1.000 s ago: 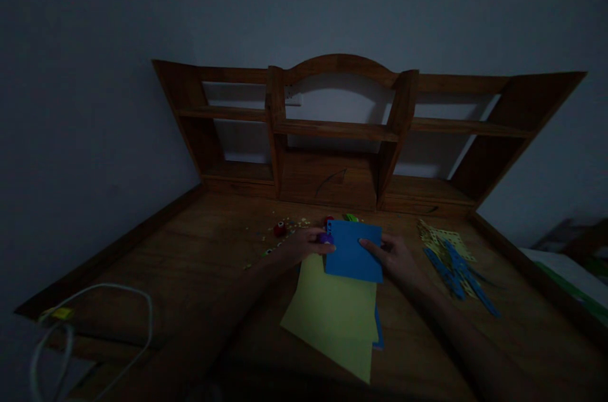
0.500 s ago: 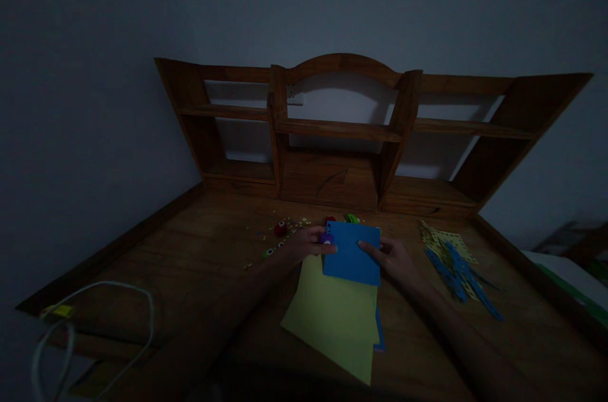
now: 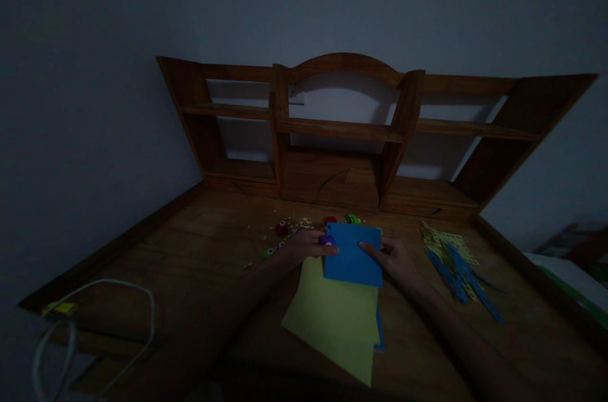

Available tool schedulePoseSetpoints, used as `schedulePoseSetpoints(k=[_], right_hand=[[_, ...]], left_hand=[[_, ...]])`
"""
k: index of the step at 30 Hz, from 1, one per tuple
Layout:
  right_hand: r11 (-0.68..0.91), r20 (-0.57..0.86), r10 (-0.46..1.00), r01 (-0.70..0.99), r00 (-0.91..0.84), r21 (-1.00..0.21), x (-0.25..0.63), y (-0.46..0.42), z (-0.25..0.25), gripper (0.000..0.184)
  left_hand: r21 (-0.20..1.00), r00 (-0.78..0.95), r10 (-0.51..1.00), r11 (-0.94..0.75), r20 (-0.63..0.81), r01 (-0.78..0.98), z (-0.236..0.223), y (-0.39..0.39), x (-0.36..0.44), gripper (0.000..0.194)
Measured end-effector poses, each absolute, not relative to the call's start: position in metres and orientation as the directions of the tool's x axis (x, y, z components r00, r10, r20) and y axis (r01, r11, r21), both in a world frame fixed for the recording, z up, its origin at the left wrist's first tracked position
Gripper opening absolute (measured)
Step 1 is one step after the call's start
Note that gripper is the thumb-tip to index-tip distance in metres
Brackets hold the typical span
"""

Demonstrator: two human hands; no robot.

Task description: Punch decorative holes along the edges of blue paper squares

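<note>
Blue paper (image 3: pixel 352 264) is held above the wooden desk (image 3: pixel 223 231), between the two hands and in front of the shelf unit (image 3: pixel 339 128). The right hand (image 3: pixel 395 259) grips the right side of the sheet, thumb flat on the upper face and fingers behind. The left hand (image 3: pixel 310 245) is closed to a narrow grip on a small purple punch (image 3: pixel 326 240), located at the sheet's upper left edge; small holes show near that corner. Below, yellow sheets (image 3: pixel 332 320) lie overlapped, a blue edge (image 3: pixel 380 337) projecting from under their right side. Beyond the hands are a red item (image 3: pixel 281 228), a second red item (image 3: pixel 331 220), a green item (image 3: pixel 353 219) and scattered paper bits (image 3: pixel 306 223). Another green item (image 3: pixel 269 252) sits beside the left forearm. To the right, blue perforated strips (image 3: pixel 446 275) overlap yellow perforated paper (image 3: pixel 458 245). At far left, a white cord (image 3: pixel 152 313) forms a loop.
</note>
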State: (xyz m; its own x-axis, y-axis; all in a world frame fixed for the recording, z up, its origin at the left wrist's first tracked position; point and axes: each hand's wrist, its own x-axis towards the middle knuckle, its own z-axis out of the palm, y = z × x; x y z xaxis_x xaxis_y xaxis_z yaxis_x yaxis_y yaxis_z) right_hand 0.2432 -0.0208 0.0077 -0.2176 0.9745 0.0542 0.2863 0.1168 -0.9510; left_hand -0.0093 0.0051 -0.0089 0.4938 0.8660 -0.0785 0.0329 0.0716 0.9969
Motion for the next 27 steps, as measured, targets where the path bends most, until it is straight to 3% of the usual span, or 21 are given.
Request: schedulePoseSetpoints(k=[7,18,22,27], right_hand=[[0.113,0.05,0.973,0.278,-0.225,-0.954,0.2453,-0.0189,0.0057,0.044],[0.119,0.057,0.97,0.255,-0.237,-0.96,0.2448,-0.019,0.0039,0.043],[0.092,0.036,0.971,0.231,-0.235,-0.969,0.2446,-0.0193,0.004,0.042],[0.101,0.046,0.976,0.252,-0.215,-0.962,0.2432,-0.02,0.0046,0.044]], left_hand=[[0.996,0.501,0.864,0.002,-0.046,0.087,-0.0082,0.0053,-0.0115,0.03],[0.994,0.488,0.871,-0.008,-0.045,0.105,-0.011,0.0073,-0.0117,0.036],[0.994,0.476,0.874,0.049,-0.092,0.102,-0.0086,0.0069,-0.0105,0.043],[0.98,0.499,0.857,0.187,-0.13,-0.065,-0.0054,0.002,-0.0068,0.051]])
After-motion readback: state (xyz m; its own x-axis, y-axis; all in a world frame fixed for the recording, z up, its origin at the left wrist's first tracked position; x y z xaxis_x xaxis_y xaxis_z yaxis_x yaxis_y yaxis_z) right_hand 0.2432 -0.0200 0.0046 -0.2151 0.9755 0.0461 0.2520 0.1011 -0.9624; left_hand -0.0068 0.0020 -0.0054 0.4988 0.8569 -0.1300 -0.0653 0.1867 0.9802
